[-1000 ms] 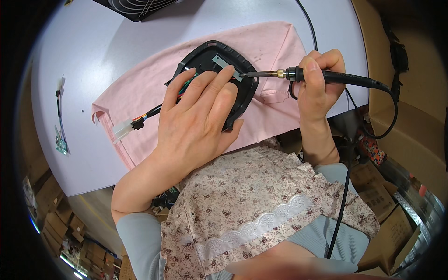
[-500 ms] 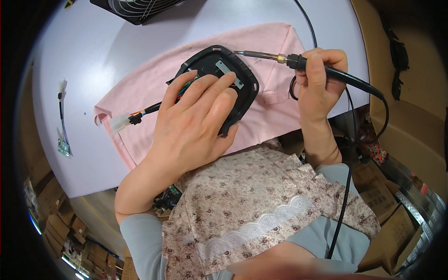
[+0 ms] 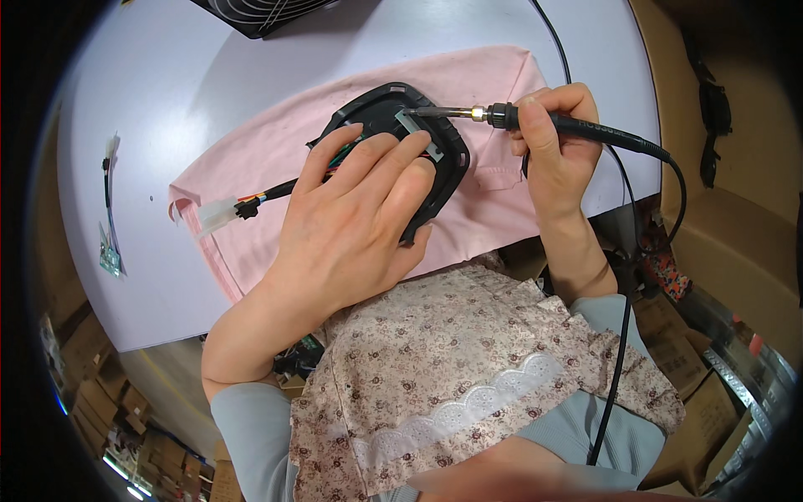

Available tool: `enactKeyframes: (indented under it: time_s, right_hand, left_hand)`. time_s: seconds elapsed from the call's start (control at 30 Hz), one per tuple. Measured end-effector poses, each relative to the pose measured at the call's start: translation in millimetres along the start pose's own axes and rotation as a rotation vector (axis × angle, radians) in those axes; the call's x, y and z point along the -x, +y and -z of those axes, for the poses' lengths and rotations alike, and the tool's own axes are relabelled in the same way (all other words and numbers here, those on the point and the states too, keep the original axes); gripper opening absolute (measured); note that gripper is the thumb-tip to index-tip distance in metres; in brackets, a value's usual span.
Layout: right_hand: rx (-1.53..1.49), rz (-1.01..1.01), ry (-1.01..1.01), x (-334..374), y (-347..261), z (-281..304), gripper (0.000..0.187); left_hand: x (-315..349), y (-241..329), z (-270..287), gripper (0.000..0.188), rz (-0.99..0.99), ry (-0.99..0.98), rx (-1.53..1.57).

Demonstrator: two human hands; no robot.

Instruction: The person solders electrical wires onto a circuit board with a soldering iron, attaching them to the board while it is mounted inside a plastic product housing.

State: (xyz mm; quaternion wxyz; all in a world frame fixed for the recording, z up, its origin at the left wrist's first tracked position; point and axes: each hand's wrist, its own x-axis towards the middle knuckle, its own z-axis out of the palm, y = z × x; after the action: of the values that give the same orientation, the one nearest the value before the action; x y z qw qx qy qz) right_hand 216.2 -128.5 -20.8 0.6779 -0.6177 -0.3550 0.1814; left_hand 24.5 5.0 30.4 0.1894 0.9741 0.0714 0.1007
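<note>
Where left hand (image 3: 351,209) covers black housing (image 3: 449,177), wires (image 3: 342,154) partly hidden.

"How many hands do you count?"

"One left hand (image 3: 351,205) and one right hand (image 3: 562,155), so two, with two blue-grey sleeves (image 3: 251,427)."

"And tools?"

"One soldering iron (image 3: 502,116), on the right."

"Parts between the hands?"

"One black plastic housing (image 3: 454,155), with one pale strip (image 3: 408,121) visible in it."

"Circuit boards on the table (image 3: 150,92)?"

"I see one small green circuit board (image 3: 109,258), far left."

"Cloths?"

"One pink cloth (image 3: 251,151). Also one floral apron (image 3: 435,360) on the near side and one black-framed fan (image 3: 255,10) at the far edge."

"Cardboard boxes (image 3: 703,427)?"

"Several, left and right; they overlap too much for an exact count."
</note>
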Motion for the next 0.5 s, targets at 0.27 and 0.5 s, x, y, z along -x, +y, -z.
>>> enactKeyframes:
  time_s: [0.27, 0.5]
  right_hand:
    - [-0.033, -0.021, 0.01, 0.9, 2.8, 0.1, 0.017]
    - [-0.068, -0.005, 0.029, -0.3, 3.9, -2.8, 0.018]
  left_hand:
    - [0.0, -0.5, -1.5, 0.039, 0.0, 0.001, -0.003]
    - [-0.4, 0.1, -2.3, 0.038, 0.005, 0.003, -0.005]
